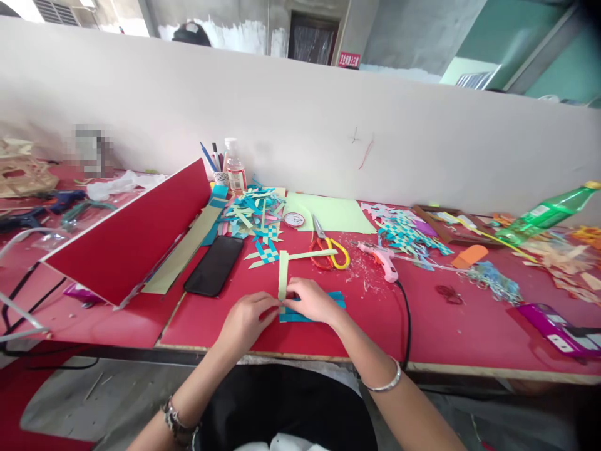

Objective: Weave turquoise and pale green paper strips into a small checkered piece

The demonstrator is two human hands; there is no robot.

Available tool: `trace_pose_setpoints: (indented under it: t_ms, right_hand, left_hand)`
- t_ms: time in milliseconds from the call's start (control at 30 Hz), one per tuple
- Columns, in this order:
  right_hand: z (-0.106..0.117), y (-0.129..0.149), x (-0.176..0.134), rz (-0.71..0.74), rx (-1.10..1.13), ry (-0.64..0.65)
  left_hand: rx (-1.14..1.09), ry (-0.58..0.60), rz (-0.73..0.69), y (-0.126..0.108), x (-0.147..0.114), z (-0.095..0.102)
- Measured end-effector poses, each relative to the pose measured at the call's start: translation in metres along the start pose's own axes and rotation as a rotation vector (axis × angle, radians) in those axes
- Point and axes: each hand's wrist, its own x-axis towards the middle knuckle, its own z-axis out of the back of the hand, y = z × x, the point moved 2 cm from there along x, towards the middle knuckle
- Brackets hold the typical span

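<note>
Well off to the left of my left hand, a red board (pixel 141 225) leans at a slant on the table (pixel 197 326). Nearer, beyond and left of that hand, a black phone (pixel 215 266) lies flat. My left hand (pixel 248 319) is drawn in narrow, finger and thumb pinching the near end of a pale green strip (pixel 283 275), which runs away from me from between my two hands. Straight ahead of my hands, a heap of blue and pale woven strips (pixel 248 213) lies in front of a plastic bottle (pixel 235 169). My right hand (pixel 310 300) is bent closed on the same strip's near end from the other side, with the blue strips (pixel 305 317) lying under and just beside its fingers. Past my right hand, another pale strip (pixel 314 254) crosses the handles of the scissors (pixel 328 241). Farther right of it, a pink glue gun (pixel 382 260) trails its cord towards me. Well apart, to the far right, are an orange piece (pixel 470 256), a tilted green bottle (pixel 547 216) and a purple power strip (pixel 558 332).
</note>
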Motion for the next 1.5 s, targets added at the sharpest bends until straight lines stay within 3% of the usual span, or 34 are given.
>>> trace_pose_setpoints:
  t_ms: [200,367,533,700,1000,1233,1500]
  right_hand:
    - [-0.002,0.004,0.000,0.049,-0.119,0.003]
    - [-0.001,0.006,-0.001,0.076,-0.171,-0.010]
    - [-0.001,0.004,-0.006,0.065,-0.106,-0.035]
    - [0.002,0.005,-0.017,0.059,-0.110,-0.149]
    - [0.000,0.004,-0.054,0.007,-0.129,-0.139]
    - [-0.010,0.000,-0.056,-0.025,-0.117,-0.215]
    - [-0.009,0.000,-0.061,0.020,-0.199,-0.291]
  left_hand:
    - [0.120,0.028,-0.092,-0.001,-0.001,-0.012]
    - [0.278,0.036,-0.070,-0.006,0.001,-0.012]
    - [0.191,0.054,-0.095,-0.004,0.000,-0.008]
    - [0.146,0.116,-0.119,-0.001,0.000,-0.007]
    - [0.264,0.095,-0.099,-0.004,-0.004,-0.009]
    - [0.435,0.082,-0.172,-0.010,-0.005,-0.004]
    - [0.389,0.070,-0.170,-0.006,-0.004,-0.003]
